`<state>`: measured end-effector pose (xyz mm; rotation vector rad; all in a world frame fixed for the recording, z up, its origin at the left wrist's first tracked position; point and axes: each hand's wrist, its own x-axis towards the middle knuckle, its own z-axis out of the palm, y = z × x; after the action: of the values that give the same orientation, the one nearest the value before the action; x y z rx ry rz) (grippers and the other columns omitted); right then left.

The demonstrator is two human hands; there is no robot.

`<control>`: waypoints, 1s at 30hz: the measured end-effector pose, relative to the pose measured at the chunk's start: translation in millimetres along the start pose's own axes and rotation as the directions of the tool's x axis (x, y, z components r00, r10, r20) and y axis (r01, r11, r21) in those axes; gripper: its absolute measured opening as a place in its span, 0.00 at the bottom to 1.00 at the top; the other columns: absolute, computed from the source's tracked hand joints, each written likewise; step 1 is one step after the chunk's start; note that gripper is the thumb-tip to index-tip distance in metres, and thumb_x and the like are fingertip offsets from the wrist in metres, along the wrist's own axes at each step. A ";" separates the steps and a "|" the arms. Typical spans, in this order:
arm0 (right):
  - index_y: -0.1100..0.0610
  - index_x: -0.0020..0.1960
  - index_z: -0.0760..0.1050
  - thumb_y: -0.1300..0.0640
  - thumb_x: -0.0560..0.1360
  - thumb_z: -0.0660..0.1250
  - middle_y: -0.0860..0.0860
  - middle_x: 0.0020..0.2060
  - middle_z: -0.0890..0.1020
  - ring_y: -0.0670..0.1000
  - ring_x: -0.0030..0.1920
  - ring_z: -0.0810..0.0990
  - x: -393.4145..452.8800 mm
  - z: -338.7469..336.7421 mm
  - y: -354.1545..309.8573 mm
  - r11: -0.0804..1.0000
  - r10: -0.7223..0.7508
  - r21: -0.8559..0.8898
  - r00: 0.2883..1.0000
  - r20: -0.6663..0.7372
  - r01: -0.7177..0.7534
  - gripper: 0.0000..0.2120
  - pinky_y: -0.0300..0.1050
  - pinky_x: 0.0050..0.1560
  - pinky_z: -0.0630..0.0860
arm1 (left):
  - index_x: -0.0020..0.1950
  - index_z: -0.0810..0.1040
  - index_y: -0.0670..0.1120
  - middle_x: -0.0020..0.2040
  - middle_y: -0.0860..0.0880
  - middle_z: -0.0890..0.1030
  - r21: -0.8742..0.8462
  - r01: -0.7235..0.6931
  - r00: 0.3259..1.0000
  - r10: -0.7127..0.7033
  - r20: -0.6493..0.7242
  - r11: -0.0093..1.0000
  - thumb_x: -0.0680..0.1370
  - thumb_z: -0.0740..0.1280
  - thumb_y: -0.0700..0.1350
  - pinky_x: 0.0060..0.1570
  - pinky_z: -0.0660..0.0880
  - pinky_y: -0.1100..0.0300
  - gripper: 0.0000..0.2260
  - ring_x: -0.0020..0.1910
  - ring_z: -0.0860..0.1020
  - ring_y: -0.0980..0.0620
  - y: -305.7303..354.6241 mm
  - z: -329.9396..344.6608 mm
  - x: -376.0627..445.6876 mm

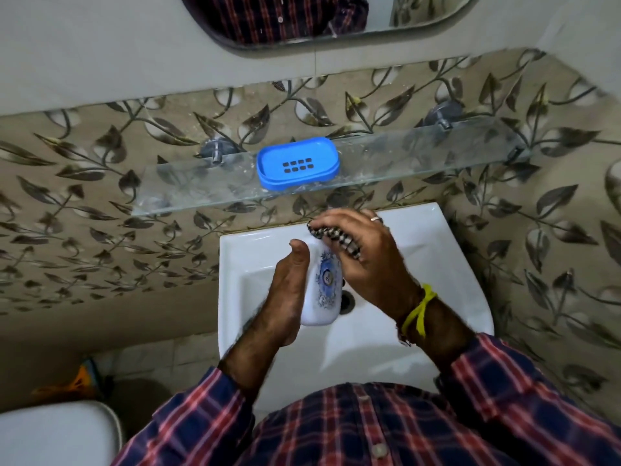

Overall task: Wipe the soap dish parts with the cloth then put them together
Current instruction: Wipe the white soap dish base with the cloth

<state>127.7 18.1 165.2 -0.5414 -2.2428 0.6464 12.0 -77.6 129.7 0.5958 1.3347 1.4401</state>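
Note:
My left hand (284,294) grips a white soap dish lid (321,290) with a blue flower print, held on its long side over the white sink (437,264). My right hand (366,257) is closed on a black-and-white checked cloth (331,237) and presses it against the lid's far end. The blue soap dish base (297,166), with drain slots in its tray, sits on the glass shelf (201,186) above the sink.
The sink drain (346,302) shows beside the lid. The shelf hangs on two metal brackets (216,151) against leaf-patterned tiles. A mirror (285,18) is above. A white toilet lid (57,432) stands at the lower left.

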 end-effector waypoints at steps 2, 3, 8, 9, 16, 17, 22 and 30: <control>0.58 0.59 0.82 0.71 0.72 0.67 0.52 0.59 0.83 0.55 0.59 0.79 1.6 3.1 -4.0 0.997 -0.080 -0.017 0.995 0.067 0.081 0.17 0.51 0.63 0.71 | 0.65 0.79 0.47 0.58 0.48 0.85 -0.022 -0.015 1.000 0.014 -0.025 1.000 0.62 0.66 0.79 0.51 0.79 0.61 0.44 0.59 0.83 0.51 -0.1 1.7 1.7; 0.58 0.59 0.81 0.70 0.72 0.66 0.52 0.59 0.83 0.55 0.59 0.79 1.0 5.2 -5.2 0.995 -0.101 -0.006 0.992 0.073 0.102 0.18 0.49 0.63 0.71 | 0.65 0.79 0.46 0.58 0.49 0.85 -0.042 -0.036 0.998 0.034 -0.047 0.998 0.62 0.67 0.79 0.52 0.78 0.61 0.45 0.59 0.83 0.51 0.4 2.0 1.6; 0.58 0.57 0.82 0.64 0.77 0.69 0.52 0.53 0.85 0.50 0.54 0.81 -8.8 11.4 -3.9 0.938 0.319 0.188 0.938 -0.135 -0.292 0.10 0.45 0.60 0.77 | 0.68 0.76 0.48 0.61 0.44 0.83 -0.109 -0.064 0.991 0.049 -0.128 0.992 0.62 0.67 0.75 0.51 0.82 0.49 0.44 0.59 0.83 0.45 5.1 12.7 -1.7; 0.58 0.56 0.82 0.63 0.76 0.69 0.53 0.51 0.85 0.51 0.53 0.82 -13.2 14.6 -4.4 0.911 0.398 0.172 0.909 -0.127 -0.375 0.09 0.41 0.57 0.76 | 0.69 0.75 0.49 0.63 0.44 0.82 -0.114 -0.068 0.986 0.050 -0.157 0.991 0.64 0.66 0.73 0.57 0.81 0.46 0.41 0.61 0.82 0.44 4.6 14.8 -2.7; 0.59 0.49 0.80 0.56 0.76 0.68 0.56 0.45 0.86 0.56 0.49 0.83 -29.3 23.8 -10.9 0.629 0.756 0.122 0.640 0.136 -0.768 0.07 0.47 0.51 0.80 | 0.71 0.70 0.47 0.65 0.57 0.76 0.363 -0.305 0.864 0.416 -0.284 0.880 0.85 0.50 0.55 0.64 0.66 0.70 0.21 0.65 0.72 0.69 -0.8 20.6 3.2; 0.59 0.48 0.80 0.56 0.76 0.67 0.56 0.44 0.86 0.56 0.48 0.84 -29.1 22.7 -11.9 0.588 0.778 0.132 0.603 0.176 -0.798 0.07 0.49 0.50 0.81 | 0.72 0.69 0.46 0.67 0.53 0.76 0.418 -0.345 0.843 0.473 -0.255 0.840 0.83 0.49 0.58 0.67 0.67 0.66 0.24 0.68 0.72 0.61 -2.6 20.3 3.7; 0.63 0.52 0.80 0.69 0.72 0.65 0.56 0.38 0.86 0.56 0.40 0.85 -27.5 21.0 -16.2 0.161 0.804 0.456 0.384 0.454 -0.875 0.11 0.46 0.37 0.82 | 0.75 0.66 0.46 0.72 0.56 0.70 0.616 -0.487 0.758 0.650 -0.053 0.619 0.85 0.50 0.60 0.71 0.63 0.64 0.25 0.73 0.68 0.57 -12.8 13.1 13.3; 0.68 0.42 0.77 0.70 0.76 0.64 0.65 0.33 0.79 0.59 0.31 0.79 -10.9 -6.2 -14.0 0.210 0.765 0.538 0.480 0.430 -0.817 0.05 0.53 0.38 0.77 | 0.77 0.58 0.59 0.71 0.58 0.66 0.755 -0.446 0.827 0.543 0.143 0.481 0.84 0.50 0.61 0.70 0.66 0.45 0.22 0.72 0.66 0.51 -29.0 -12.2 8.7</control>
<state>136.7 2.9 171.4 -1.2954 -1.3688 1.9809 8.4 -79.3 97.3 1.6120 1.9938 1.2897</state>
